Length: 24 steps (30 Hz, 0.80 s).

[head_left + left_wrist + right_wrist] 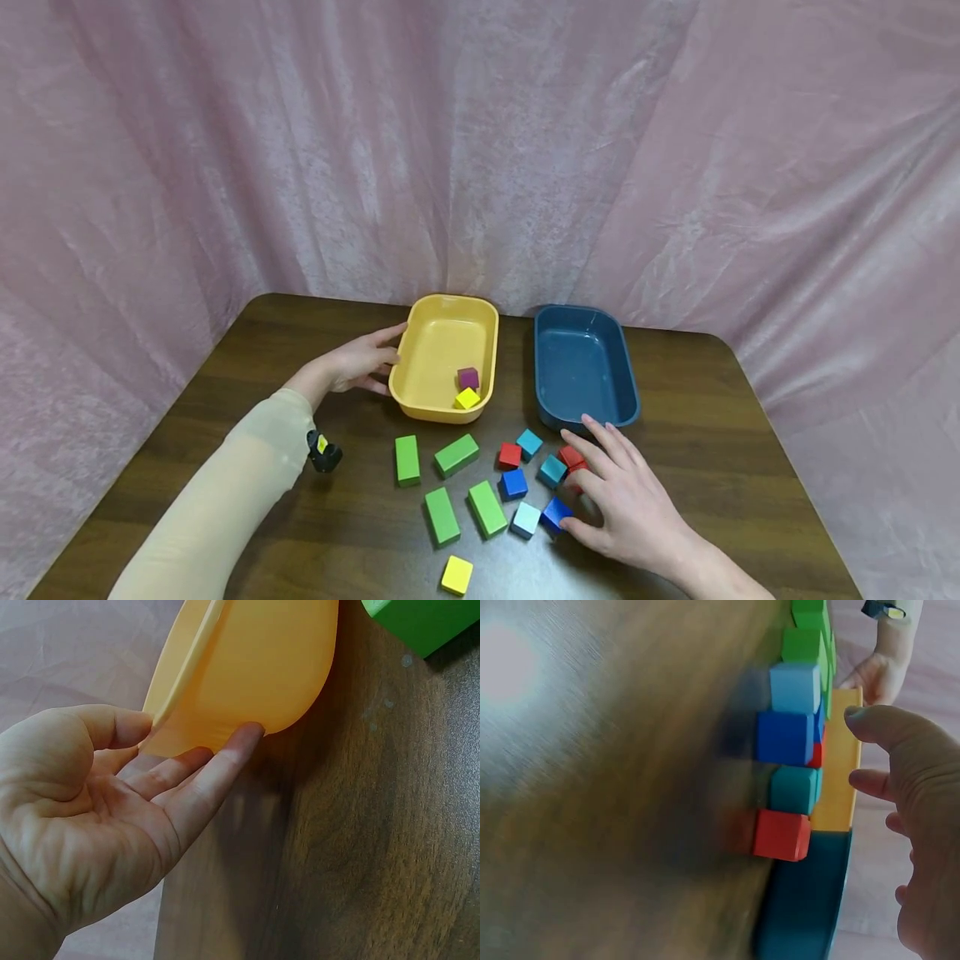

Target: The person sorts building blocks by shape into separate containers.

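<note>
My left hand (358, 360) lies along the left side of the yellow tray (442, 329), its fingertips at the outer wall; in the left wrist view the thumb is at the rim. Inside the tray sit a purple cube (468, 378) and a yellow cube (467, 399). Fingers spread, my right hand (633, 504) hovers over the right end of the loose blocks and holds nothing. Nearest to it are a dark blue cube (555, 514), red cubes (572, 457), partly hidden by the fingers, and a teal cube (552, 472).
To the right of the yellow tray stands a dark blue tray (585, 367). Several green blocks (442, 517) lie in front, beside a light blue cube (526, 520), a blue cube (513, 484), a red cube (509, 456) and another teal cube (528, 445). Closest is a yellow cube (457, 575).
</note>
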Available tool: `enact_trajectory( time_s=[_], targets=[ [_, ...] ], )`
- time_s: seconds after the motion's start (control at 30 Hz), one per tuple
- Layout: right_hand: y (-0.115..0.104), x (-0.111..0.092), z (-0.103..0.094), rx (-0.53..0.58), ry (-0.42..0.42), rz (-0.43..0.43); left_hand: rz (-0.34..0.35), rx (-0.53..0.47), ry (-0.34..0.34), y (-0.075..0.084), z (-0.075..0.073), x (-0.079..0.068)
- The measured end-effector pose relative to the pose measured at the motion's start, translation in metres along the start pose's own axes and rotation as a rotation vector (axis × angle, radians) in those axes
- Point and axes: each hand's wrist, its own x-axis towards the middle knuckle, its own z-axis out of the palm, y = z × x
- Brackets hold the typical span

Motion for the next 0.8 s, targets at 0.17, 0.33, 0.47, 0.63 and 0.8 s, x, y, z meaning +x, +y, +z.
enact_trajectory(
  time_s=[0.17, 0.33, 0.47, 0.63, 0.8],
  targets=[
    [-0.006, -0.008, 0.006, -0.008, -0.032, 0.031, -0.005, -0.003, 0.009, -0.001, -0.002, -0.001],
    [-0.011, -0.012, 0.014, -0.042, -0.079, 0.105, 0.007, -0.01, 0.004, -0.002, -0.003, -0.001],
    [-0.013, -0.012, 0.02, -0.082, -0.076, 0.125, 0.005, -0.01, 0.002, -0.002, -0.004, -0.001],
    [-0.015, -0.012, 0.023, -0.097, -0.059, 0.14, 0.0, -0.013, 0.003, -0.002, -0.003, -0.001],
    [-0.017, -0.011, 0.023, -0.09, -0.066, 0.168, 0.003, -0.014, -0.006, -0.003, -0.004, -0.001]
  ],
)
